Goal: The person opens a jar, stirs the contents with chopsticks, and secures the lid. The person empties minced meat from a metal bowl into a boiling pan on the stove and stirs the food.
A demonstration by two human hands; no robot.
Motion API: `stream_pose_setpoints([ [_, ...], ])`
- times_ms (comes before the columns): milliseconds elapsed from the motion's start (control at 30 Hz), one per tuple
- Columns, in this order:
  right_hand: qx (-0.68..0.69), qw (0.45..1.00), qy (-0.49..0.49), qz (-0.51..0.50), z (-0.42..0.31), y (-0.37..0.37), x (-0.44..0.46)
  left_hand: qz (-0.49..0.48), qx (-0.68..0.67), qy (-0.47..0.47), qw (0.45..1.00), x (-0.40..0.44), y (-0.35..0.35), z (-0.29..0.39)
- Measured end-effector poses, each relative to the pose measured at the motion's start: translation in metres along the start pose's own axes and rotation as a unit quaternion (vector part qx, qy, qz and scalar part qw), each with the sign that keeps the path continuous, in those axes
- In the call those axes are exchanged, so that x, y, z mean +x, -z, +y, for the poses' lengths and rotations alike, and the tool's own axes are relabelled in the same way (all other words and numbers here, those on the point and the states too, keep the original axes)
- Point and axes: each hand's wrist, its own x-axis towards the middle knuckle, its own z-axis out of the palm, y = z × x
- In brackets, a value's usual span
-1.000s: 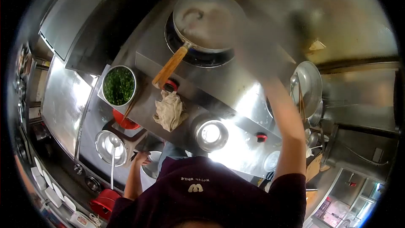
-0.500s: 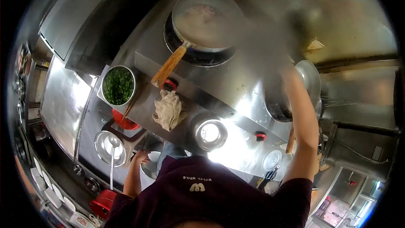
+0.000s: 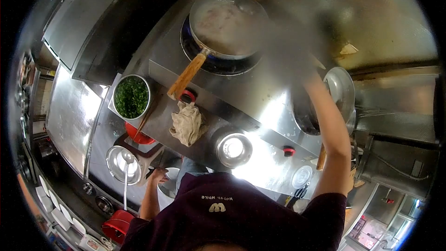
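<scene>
Right hand (image 3: 304,70): blurred, grip cannot be told | pan (image 3: 227,25): to its left, on burner (image 3: 223,67) | left hand (image 3: 159,175): fingers curled, hold unclear

I've got the pan (image 3: 200,7) on a burner (image 3: 218,70) at the back, handle (image 3: 188,76) angled toward my near left; cloth (image 3: 186,123) on the tabletop (image 3: 196,153) just before the handle's end; bowl (image 3: 221,153) to its right; pot (image 3: 142,117) with greens (image 3: 131,95) inside off left, chopsticks (image 3: 145,123) beside it; ladle (image 3: 125,188) in a basin (image 3: 109,162) nearer me; lid (image 3: 302,175) over right, scissors (image 3: 303,189) next to it
</scene>
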Motion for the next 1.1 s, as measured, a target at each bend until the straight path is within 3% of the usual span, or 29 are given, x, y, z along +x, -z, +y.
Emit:
stream_pose_setpoints([
  [67,-0.008,0.998,0.015,0.061,0.008,-0.017,-0.014,-0.019,-0.023,-0.004,1.000,0.010,0.002,-0.008],
  [133,0.113,0.992,-0.054,0.009,0.011,-0.019,-0.020,-0.048,-0.047,-0.015,0.998,0.022,0.009,-0.014],
  [233,0.414,0.859,-0.235,-0.188,0.012,-0.009,-0.020,0.014,0.011,-0.032,0.999,-0.007,-0.002,0.007],
  [333,0.558,0.747,-0.286,-0.221,0.014,-0.007,-0.021,-0.060,-0.059,-0.028,0.996,0.025,0.012,-0.006],
  [367,0.571,0.738,-0.288,-0.216,0.009,0.000,-0.020,-0.036,-0.039,-0.037,0.998,0.027,0.011,-0.007],
  [433,0.573,0.741,-0.282,-0.206,0.001,0.004,-0.013,0.010,0.001,-0.053,0.999,0.005,0.002,0.007],
  [500,0.550,0.766,-0.271,-0.194,-0.003,-0.001,-0.002,-0.036,-0.073,-0.041,0.996,-0.002,0.004,0.010],
  [533,0.474,0.837,-0.227,-0.152,-0.005,-0.003,0.002,-0.059,-0.109,-0.036,0.992,0.005,0.010,0.005],
  [600,0.304,0.942,-0.130,-0.061,-0.007,-0.009,0.009,-0.092,0.085,-0.289,0.949,0.033,0.018,-0.020],
  [667,0.178,0.976,-0.114,-0.059,-0.004,-0.014,0.015,-0.115,0.178,-0.404,0.890,0.049,0.020,-0.033],
  [700,0.114,0.986,-0.105,-0.058,-0.007,-0.012,0.017,-0.125,0.175,-0.402,0.890,0.050,0.020,-0.034],
  [767,0.090,0.990,-0.087,-0.058,-0.012,0.004,0.009,-0.126,0.097,-0.301,0.940,0.051,0.019,-0.037],
  [867,0.066,0.997,-0.010,0.025,0.011,-0.028,-0.011,-0.067,-0.061,-0.064,0.994,0.037,0.008,-0.021],
  [933,0.144,0.989,-0.017,0.013,0.016,-0.035,-0.016,0.006,-0.064,-0.013,0.998,0.002,-0.004,0.000],
  [1000,0.307,0.941,-0.096,-0.100,0.009,-0.018,-0.015,0.020,-0.019,-0.012,1.000,-0.025,-0.012,0.017],
  [1100,0.510,0.799,-0.221,-0.229,0.005,-0.013,-0.014,0.032,0.006,-0.009,0.999,-0.034,-0.015,0.027],
])
